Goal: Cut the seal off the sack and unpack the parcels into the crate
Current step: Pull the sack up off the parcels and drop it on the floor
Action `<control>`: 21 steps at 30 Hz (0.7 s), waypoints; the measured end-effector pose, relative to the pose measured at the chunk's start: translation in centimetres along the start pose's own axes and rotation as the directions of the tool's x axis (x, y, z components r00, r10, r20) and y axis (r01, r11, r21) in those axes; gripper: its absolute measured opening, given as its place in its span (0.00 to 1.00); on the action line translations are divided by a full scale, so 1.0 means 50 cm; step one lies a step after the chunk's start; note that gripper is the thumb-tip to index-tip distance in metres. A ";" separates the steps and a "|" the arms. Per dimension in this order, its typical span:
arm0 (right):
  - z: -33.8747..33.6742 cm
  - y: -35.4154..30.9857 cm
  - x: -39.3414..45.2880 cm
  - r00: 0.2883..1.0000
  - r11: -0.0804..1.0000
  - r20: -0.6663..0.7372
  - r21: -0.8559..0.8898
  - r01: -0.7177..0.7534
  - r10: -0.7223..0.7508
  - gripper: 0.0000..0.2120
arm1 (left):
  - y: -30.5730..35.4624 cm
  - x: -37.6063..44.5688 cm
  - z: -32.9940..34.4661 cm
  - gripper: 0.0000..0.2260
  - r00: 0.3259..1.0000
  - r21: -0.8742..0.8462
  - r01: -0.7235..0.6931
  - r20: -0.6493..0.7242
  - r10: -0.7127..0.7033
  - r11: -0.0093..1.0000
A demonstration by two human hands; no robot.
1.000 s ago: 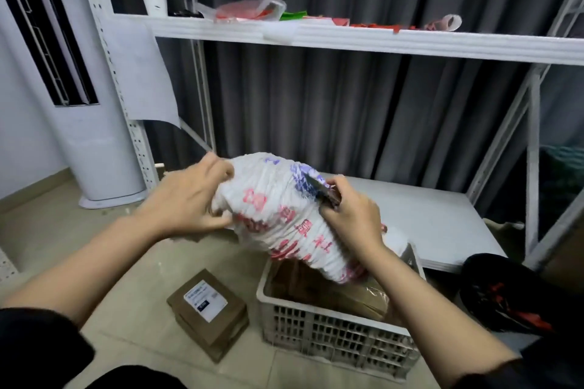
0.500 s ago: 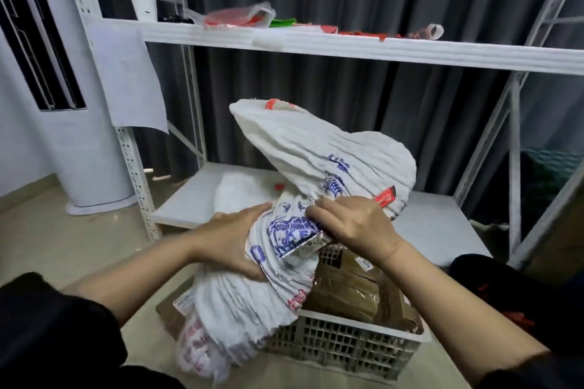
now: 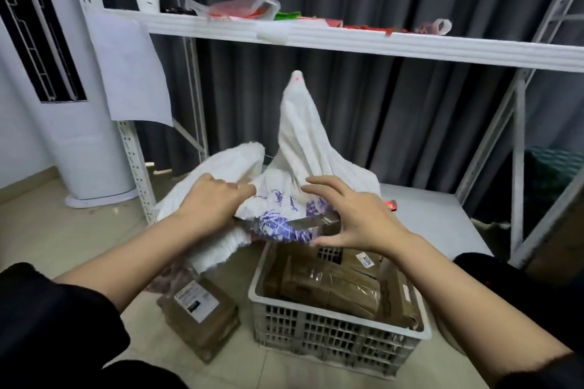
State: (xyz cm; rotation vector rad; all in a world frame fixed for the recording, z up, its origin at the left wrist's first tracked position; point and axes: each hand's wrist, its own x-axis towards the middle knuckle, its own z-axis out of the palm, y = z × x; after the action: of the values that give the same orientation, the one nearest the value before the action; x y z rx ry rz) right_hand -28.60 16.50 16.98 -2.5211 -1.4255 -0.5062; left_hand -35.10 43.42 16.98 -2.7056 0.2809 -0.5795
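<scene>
A limp white woven sack [image 3: 303, 148] with blue and red print hangs over the far left corner of the white plastic crate [image 3: 331, 328], one corner thrown upward. My left hand [image 3: 215, 199] grips a bunch of its fabric. My right hand [image 3: 350, 218] hovers over the printed part with fingers spread, and a small knife [image 3: 311, 222] sticks out to the left from under its palm. Several brown parcels [image 3: 328, 284] lie in the crate. Another brown parcel [image 3: 199, 309] lies on the floor left of the crate. A red seal piece [image 3: 392, 205] rests on the low shelf.
A white metal rack stands behind, with a low shelf [image 3: 436, 218] and an upper shelf [image 3: 347, 41] carrying plastic bags and a cup. A white standing air conditioner [image 3: 79, 136] fills the left. A dark bag [image 3: 493, 265] sits right of the crate. Dark curtains hang behind.
The sack has dropped lower and its corner has flipped upward. My left hand moved up onto the sack's top. My right hand's fingers have spread off the fabric, knife still under the palm.
</scene>
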 end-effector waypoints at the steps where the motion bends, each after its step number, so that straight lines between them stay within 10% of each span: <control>1: -0.003 -0.001 0.008 0.999 0.999 0.033 -0.036 0.006 -0.005 0.42 | 0.001 0.001 -0.004 0.12 0.998 0.048 -0.052 -0.036 0.053 0.997; 5: 0.007 0.009 0.025 0.980 0.990 0.187 -0.135 -0.044 0.069 0.49 | 0.011 -0.010 0.002 0.14 0.963 0.079 -0.189 -0.182 0.200 0.979; 11: 0.060 0.035 -0.023 0.895 0.954 0.331 -0.104 -0.282 0.301 0.54 | -0.018 -0.031 -0.004 0.17 0.933 -0.012 0.019 -0.359 -0.022 1.000; 18: 0.132 0.019 -0.028 0.856 0.841 0.207 0.184 -0.509 0.473 0.15 | -0.020 -0.035 -0.014 0.22 0.881 -0.330 0.218 -0.338 -0.330 0.919; 21: 0.128 0.027 -0.038 0.870 0.806 0.071 0.346 -0.480 0.487 0.14 | -0.042 -0.046 0.002 0.16 0.820 -0.448 0.406 -0.206 -0.534 0.797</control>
State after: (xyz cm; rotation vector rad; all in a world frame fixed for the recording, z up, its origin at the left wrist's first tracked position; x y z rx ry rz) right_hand -27.11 16.46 10.33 -2.4286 -0.7205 -0.1588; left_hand -36.88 45.96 16.90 -3.0646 -0.2615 -1.2430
